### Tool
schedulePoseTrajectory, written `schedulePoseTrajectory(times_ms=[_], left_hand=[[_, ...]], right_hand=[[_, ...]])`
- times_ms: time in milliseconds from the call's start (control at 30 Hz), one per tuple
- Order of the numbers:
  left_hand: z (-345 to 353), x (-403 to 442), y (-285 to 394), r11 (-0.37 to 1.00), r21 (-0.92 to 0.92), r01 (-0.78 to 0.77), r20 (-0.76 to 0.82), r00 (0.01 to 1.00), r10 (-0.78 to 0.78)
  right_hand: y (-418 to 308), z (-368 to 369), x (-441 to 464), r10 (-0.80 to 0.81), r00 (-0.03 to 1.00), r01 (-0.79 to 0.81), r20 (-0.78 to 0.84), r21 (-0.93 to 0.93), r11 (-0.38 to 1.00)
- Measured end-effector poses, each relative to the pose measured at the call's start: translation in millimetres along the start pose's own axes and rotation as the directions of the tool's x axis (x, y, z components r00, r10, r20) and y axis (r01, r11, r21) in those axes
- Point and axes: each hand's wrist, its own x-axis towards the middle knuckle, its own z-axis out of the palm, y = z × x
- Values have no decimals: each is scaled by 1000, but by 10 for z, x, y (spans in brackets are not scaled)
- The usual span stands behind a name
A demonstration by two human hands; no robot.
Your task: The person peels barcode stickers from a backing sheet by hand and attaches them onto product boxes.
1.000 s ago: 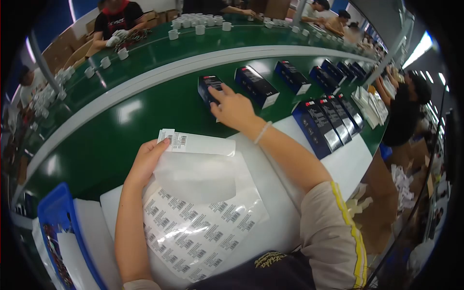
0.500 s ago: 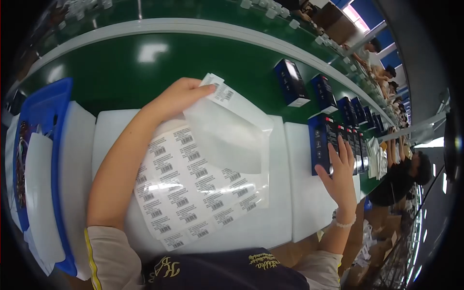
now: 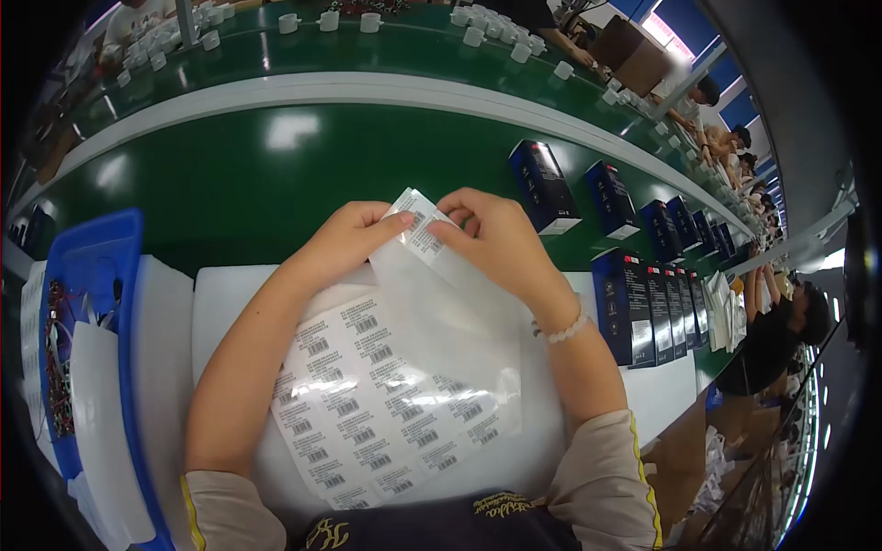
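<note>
A sheet of white barcode labels [image 3: 367,404] lies in front of me, its far part folded up and over to show the blank backing. My left hand [image 3: 354,237] is closed on the raised far corner, thumb on top. At that same corner my right hand [image 3: 501,241] pinches the edge of a printed barcode label [image 3: 423,241] between thumb and fingers. Whether this label is lifted from the backing, I cannot tell. Under the sheet is a white foam block [image 3: 225,312]. To the right, several dark blue boxes [image 3: 632,308] stand in a row.
A blue tray [image 3: 129,386] with wires and white sheets is at the left. More dark blue boxes [image 3: 548,188] stand on the green table [image 3: 230,184] beyond. A white rail [image 3: 367,90] crosses behind; past it are white round parts [image 3: 369,23] and co-workers.
My right hand has left the row of boxes and come to the label at the sheet's corner. My left hand keeps its hold. The whole view has shifted slightly.
</note>
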Motion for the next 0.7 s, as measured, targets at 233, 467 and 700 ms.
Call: schedulePoseTrajectory(times_ms=[233,467,700], left_hand=[[21,-59,35,988,22,154,20,988,-154],[70,-58,100,994,14,112,-16,994,-112],[35,-52,26,988,62,144,2,990,-144]], right_hand=[[188,102,-82,-327,919,321,-220,-63,945],[177,140,-131,-119,977,129,-180,49,990],[197,264,-132,-185,962,191,-203,8,982]])
